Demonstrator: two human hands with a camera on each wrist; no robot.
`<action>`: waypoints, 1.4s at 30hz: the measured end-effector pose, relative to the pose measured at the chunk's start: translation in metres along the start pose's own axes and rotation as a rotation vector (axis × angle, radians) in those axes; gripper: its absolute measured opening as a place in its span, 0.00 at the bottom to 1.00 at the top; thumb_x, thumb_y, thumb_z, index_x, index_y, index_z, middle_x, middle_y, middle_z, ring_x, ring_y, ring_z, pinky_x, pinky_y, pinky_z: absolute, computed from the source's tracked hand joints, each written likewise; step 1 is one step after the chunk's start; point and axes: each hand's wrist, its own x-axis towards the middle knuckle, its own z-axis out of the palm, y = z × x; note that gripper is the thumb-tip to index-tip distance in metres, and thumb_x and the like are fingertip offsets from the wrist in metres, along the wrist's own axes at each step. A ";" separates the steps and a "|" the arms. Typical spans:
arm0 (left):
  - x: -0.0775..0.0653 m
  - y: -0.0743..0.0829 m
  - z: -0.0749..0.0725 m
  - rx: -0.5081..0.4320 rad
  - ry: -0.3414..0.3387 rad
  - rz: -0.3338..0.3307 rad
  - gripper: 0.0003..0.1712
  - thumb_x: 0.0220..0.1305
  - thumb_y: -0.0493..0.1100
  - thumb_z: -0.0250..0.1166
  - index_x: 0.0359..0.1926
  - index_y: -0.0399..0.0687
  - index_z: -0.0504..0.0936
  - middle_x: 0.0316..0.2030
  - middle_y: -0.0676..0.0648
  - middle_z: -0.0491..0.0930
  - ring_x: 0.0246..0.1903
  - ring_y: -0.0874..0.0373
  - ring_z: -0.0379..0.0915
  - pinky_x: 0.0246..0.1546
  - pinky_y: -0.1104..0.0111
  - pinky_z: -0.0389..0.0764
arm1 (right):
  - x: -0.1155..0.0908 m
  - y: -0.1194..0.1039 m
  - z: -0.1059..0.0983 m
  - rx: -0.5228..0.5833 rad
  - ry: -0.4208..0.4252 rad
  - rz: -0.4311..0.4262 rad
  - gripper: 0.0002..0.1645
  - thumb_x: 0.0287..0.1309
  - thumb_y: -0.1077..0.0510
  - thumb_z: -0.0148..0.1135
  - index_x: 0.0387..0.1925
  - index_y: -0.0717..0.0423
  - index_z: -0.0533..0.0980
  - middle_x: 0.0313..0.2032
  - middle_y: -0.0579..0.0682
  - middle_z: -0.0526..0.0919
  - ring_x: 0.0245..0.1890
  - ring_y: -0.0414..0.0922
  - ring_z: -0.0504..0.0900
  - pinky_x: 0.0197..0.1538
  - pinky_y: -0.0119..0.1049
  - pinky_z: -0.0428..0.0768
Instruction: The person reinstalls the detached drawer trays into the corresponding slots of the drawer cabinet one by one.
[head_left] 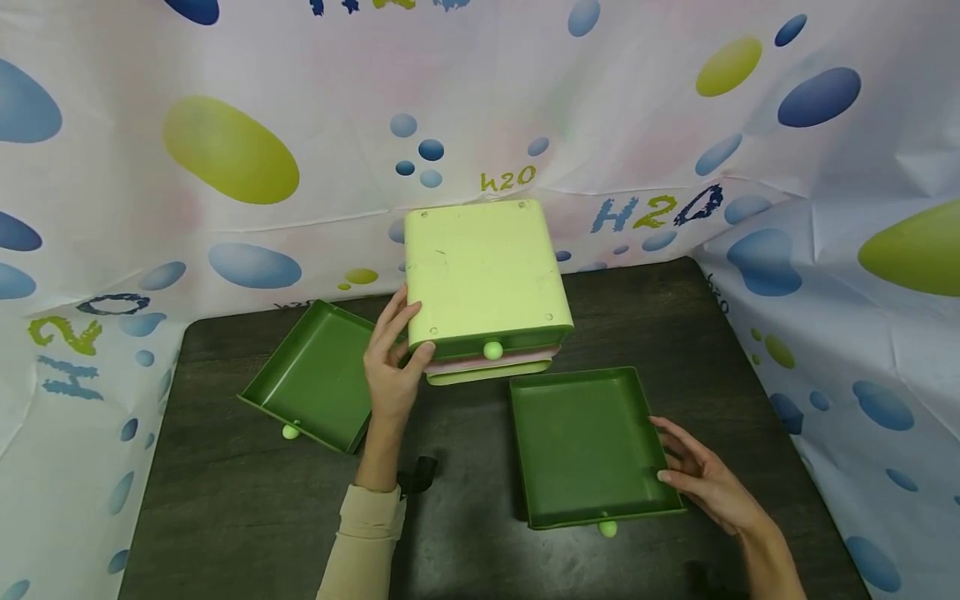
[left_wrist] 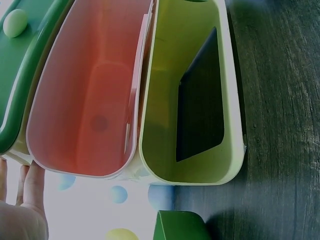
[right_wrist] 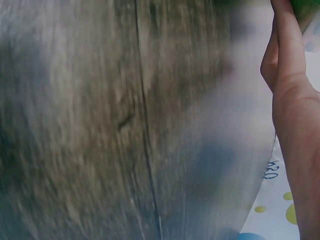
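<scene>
Green drawer (head_left: pixel 585 450) — right hand (head_left: pixel 708 483) holds its edge, tabletop (head_left: pixel 468 492) spreading leftward.

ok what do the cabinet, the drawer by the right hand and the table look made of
Cabinet: likely plastic, satin, with smooth rounded edges. Drawer: probably plastic, semi-gloss; its thin walls look moulded. Table: wood or wood-effect, dull sheen; grain lines show.

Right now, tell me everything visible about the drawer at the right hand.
The dark green drawer is a shallow, squarish, open-topped tray, apparently glossy plastic, with low walls and a round light green knob on the near side. It faces up, nearer the camera than the light green cabinet and to the right. The right hand holds its right wall.
</scene>
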 end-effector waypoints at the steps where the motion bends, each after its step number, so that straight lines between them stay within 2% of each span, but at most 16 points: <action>1: 0.000 0.000 0.000 0.000 0.000 -0.001 0.35 0.63 0.52 0.71 0.61 0.30 0.77 0.71 0.37 0.63 0.69 0.41 0.61 0.48 0.71 0.80 | 0.001 0.000 0.001 0.003 -0.004 -0.004 0.45 0.70 0.78 0.40 0.79 0.58 0.34 0.70 0.49 0.63 0.64 0.47 0.73 0.55 0.47 0.80; 10: 0.001 0.001 -0.001 -0.003 -0.004 -0.004 0.31 0.65 0.47 0.70 0.61 0.30 0.77 0.70 0.37 0.63 0.69 0.42 0.61 0.46 0.72 0.81 | 0.012 0.007 0.012 -0.029 0.006 0.002 0.45 0.69 0.77 0.43 0.79 0.59 0.37 0.68 0.48 0.65 0.62 0.47 0.74 0.54 0.46 0.80; 17: 0.001 0.000 -0.001 -0.006 -0.009 -0.008 0.31 0.64 0.47 0.70 0.62 0.31 0.77 0.71 0.38 0.63 0.69 0.42 0.61 0.47 0.71 0.81 | 0.024 0.010 0.022 -0.076 0.031 0.057 0.45 0.69 0.74 0.48 0.79 0.56 0.40 0.67 0.49 0.65 0.61 0.47 0.76 0.52 0.49 0.81; 25: 0.001 0.001 0.000 0.002 -0.003 -0.007 0.31 0.64 0.48 0.70 0.61 0.31 0.77 0.71 0.38 0.63 0.69 0.42 0.61 0.46 0.72 0.81 | 0.033 0.017 0.028 -0.092 0.045 0.067 0.45 0.69 0.74 0.49 0.79 0.57 0.41 0.67 0.50 0.65 0.59 0.48 0.76 0.49 0.50 0.82; 35: 0.000 0.002 -0.002 0.012 -0.014 -0.011 0.30 0.65 0.46 0.69 0.62 0.31 0.77 0.71 0.39 0.63 0.69 0.42 0.61 0.46 0.72 0.81 | 0.042 0.019 0.041 -0.106 0.074 0.077 0.45 0.68 0.72 0.54 0.78 0.58 0.44 0.67 0.57 0.63 0.57 0.48 0.78 0.48 0.49 0.82; 42: 0.000 0.004 -0.003 0.011 -0.025 -0.017 0.29 0.66 0.43 0.68 0.62 0.31 0.76 0.71 0.38 0.63 0.69 0.43 0.61 0.48 0.71 0.80 | 0.053 0.022 0.051 -0.156 0.125 0.127 0.46 0.66 0.68 0.59 0.78 0.53 0.49 0.68 0.61 0.62 0.55 0.49 0.79 0.47 0.51 0.82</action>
